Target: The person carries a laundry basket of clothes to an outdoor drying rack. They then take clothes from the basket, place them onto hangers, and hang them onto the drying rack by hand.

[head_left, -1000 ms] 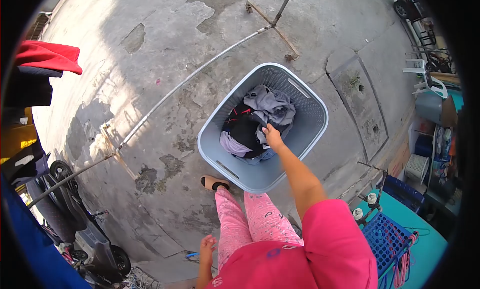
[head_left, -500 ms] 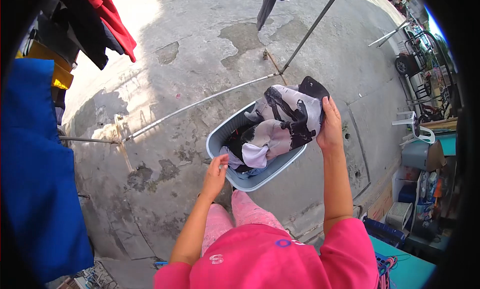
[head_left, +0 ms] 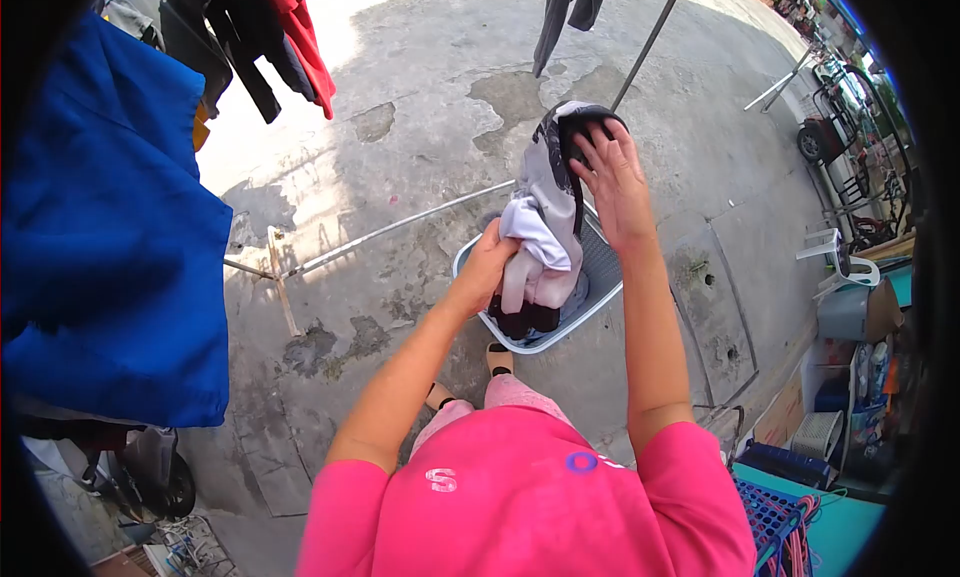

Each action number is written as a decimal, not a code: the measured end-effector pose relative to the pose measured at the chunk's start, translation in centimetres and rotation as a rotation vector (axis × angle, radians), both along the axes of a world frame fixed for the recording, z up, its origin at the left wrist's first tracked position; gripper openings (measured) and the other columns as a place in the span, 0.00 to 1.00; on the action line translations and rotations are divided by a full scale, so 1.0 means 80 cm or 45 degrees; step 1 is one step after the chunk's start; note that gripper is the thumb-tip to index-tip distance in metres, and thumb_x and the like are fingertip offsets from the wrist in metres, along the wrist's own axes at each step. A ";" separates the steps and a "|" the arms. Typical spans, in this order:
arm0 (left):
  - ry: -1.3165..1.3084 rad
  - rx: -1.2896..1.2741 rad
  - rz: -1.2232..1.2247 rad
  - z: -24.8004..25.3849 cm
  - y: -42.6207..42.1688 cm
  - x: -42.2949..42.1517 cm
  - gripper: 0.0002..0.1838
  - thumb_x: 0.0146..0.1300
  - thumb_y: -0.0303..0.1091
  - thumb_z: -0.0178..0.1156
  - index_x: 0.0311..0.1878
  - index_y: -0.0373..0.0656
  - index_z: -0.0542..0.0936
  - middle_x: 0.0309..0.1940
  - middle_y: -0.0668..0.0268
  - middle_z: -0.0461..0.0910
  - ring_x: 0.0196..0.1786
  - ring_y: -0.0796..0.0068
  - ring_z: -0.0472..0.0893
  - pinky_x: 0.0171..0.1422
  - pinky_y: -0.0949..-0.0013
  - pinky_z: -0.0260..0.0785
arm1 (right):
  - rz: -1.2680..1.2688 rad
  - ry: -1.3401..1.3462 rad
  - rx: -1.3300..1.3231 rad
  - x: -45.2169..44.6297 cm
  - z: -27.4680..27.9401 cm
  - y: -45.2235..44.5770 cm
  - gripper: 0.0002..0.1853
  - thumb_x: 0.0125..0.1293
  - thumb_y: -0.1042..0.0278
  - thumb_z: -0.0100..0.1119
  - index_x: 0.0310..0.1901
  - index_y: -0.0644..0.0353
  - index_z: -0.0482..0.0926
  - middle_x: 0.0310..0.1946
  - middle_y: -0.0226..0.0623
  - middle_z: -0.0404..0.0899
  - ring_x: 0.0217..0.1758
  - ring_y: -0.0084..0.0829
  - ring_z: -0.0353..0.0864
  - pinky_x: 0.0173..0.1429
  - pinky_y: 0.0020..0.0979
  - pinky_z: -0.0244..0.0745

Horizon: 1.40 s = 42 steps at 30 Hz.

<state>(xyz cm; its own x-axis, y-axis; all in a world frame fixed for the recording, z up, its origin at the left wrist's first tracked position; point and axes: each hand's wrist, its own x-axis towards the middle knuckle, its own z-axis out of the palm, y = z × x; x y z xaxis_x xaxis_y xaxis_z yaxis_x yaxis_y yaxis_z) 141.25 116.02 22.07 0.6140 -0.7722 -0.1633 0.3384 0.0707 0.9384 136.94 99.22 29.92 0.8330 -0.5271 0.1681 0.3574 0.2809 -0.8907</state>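
Note:
A light grey garment with black patches is held up above the laundry basket. My left hand grips its left side, next to a pale lavender part. At the garment's dark upper opening is my right hand, with its fingers spread against or partly inside the cloth. The grey-blue basket stands on the ground in front of my feet, partly hidden by the garment, with some clothes showing inside.
Blue cloth hangs close on the left, with dark and red clothes behind. A metal rack pole crosses beyond the basket. Dark trousers hang at the top. A blue plastic basket is at lower right.
My right hand took the garment out of the basket and has now spread its fingers at the opening. My left hand has moved to the garment and closed on it.

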 end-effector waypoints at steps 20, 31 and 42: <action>0.065 -0.140 0.179 0.059 0.028 0.031 0.24 0.65 0.42 0.49 0.59 0.38 0.61 0.57 0.56 0.66 0.60 0.65 0.67 0.61 0.64 0.63 | -0.169 0.201 0.183 -0.040 -0.071 0.100 0.09 0.56 0.82 0.44 0.38 0.60 0.66 0.32 0.34 0.74 0.34 0.21 0.76 0.33 0.21 0.73; -1.434 0.593 0.371 -0.077 0.079 -0.083 0.14 0.59 0.31 0.51 0.48 0.44 0.75 0.64 0.40 0.50 0.67 0.47 0.52 0.69 0.51 0.43 | -0.099 0.213 0.439 -0.016 -0.046 0.140 0.15 0.60 0.80 0.41 0.47 0.59 0.71 0.36 0.31 0.73 0.35 0.21 0.77 0.33 0.25 0.78; -1.266 1.083 0.605 -0.035 0.090 0.123 0.07 0.47 0.29 0.58 0.32 0.47 0.81 0.35 0.60 0.74 0.41 0.60 0.76 0.43 0.63 0.68 | -0.640 0.826 -1.476 -0.031 -0.046 0.031 0.06 0.54 0.66 0.52 0.33 0.54 0.74 0.21 0.42 0.78 0.27 0.45 0.78 0.32 0.42 0.73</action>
